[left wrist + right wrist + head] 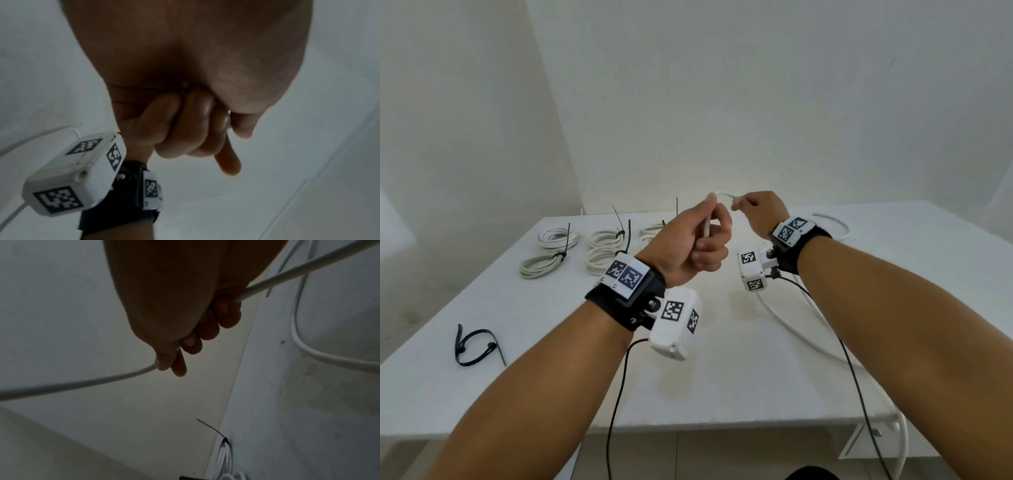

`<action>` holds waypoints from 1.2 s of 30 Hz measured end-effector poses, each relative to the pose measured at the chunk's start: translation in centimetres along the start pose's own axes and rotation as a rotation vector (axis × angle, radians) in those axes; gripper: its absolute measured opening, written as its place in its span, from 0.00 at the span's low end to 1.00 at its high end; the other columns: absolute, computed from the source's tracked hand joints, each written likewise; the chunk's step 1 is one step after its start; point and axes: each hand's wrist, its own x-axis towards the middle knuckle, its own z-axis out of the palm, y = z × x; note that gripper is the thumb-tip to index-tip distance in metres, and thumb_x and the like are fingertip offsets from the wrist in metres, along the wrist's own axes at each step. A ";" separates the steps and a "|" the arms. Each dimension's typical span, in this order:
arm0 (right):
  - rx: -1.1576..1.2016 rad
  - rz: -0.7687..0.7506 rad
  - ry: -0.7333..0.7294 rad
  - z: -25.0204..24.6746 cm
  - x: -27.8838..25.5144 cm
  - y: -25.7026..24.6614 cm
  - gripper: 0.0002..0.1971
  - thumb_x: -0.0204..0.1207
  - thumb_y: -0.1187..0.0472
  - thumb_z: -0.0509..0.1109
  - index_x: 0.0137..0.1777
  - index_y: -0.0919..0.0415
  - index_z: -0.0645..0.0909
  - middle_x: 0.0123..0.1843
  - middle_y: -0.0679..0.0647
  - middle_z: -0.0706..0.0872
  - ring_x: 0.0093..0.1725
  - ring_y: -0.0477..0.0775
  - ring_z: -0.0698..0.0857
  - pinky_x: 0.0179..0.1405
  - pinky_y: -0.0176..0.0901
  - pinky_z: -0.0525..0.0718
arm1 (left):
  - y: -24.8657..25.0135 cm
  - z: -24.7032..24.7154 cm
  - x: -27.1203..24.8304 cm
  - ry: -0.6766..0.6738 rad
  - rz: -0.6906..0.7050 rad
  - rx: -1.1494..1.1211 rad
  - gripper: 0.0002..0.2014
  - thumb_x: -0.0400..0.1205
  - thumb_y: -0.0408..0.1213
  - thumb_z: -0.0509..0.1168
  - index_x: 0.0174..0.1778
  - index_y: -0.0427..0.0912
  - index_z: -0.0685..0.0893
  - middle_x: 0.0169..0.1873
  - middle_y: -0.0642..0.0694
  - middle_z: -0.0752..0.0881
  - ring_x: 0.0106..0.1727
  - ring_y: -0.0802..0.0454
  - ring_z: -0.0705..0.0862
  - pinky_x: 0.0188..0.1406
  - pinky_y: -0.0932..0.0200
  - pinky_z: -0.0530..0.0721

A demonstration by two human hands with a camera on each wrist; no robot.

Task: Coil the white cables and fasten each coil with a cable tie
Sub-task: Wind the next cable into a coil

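Above the white table (551,383), both hands hold one loose white cable (723,194). My left hand (702,236) is curled into a fist around a short upright stretch of it. My right hand (755,209) grips it a little to the right, and a small arc of cable bridges the two hands. In the right wrist view the cable (82,383) runs through the right hand (179,353) and out both sides. In the left wrist view the left hand (195,129) shows curled fingers, and the cable inside is hidden. The cable's long tail (791,329) trails across the table to the right.
Several white coils fastened with black ties lie at the table's back left (558,236), and one of them appears in the right wrist view (224,456). Loose black cable ties (474,346) lie near the front left edge. White walls close off the back and left.
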 end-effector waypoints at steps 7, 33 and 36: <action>-0.171 -0.060 -0.422 2.4 -2.9 -1.1 0.11 0.82 0.53 0.67 0.46 0.51 0.91 0.40 0.53 0.86 0.39 0.52 0.81 0.39 0.42 0.78 | 2.4 -1.3 0.8 0.135 0.204 -0.005 0.19 0.88 0.47 0.50 0.31 0.46 0.72 0.20 0.55 0.64 0.19 0.60 0.59 0.24 0.60 0.49; -0.050 -0.437 -0.404 0.7 -6.0 -5.9 0.03 0.76 0.57 0.76 0.45 0.55 0.91 0.31 0.42 0.84 0.30 0.38 0.77 0.32 0.27 0.74 | -1.2 -5.9 -0.7 0.309 -0.185 0.834 0.15 0.81 0.39 0.51 0.29 0.39 0.72 0.23 0.39 0.73 0.23 0.48 0.68 0.29 0.55 0.67; 0.039 -0.427 -0.352 0.3 -5.6 -6.0 0.05 0.74 0.56 0.79 0.46 0.55 0.89 0.33 0.44 0.86 0.30 0.41 0.78 0.32 0.30 0.76 | -1.4 -6.1 -0.7 0.378 -0.122 0.554 0.19 0.88 0.37 0.50 0.30 0.41 0.70 0.24 0.44 0.65 0.23 0.51 0.61 0.27 0.56 0.60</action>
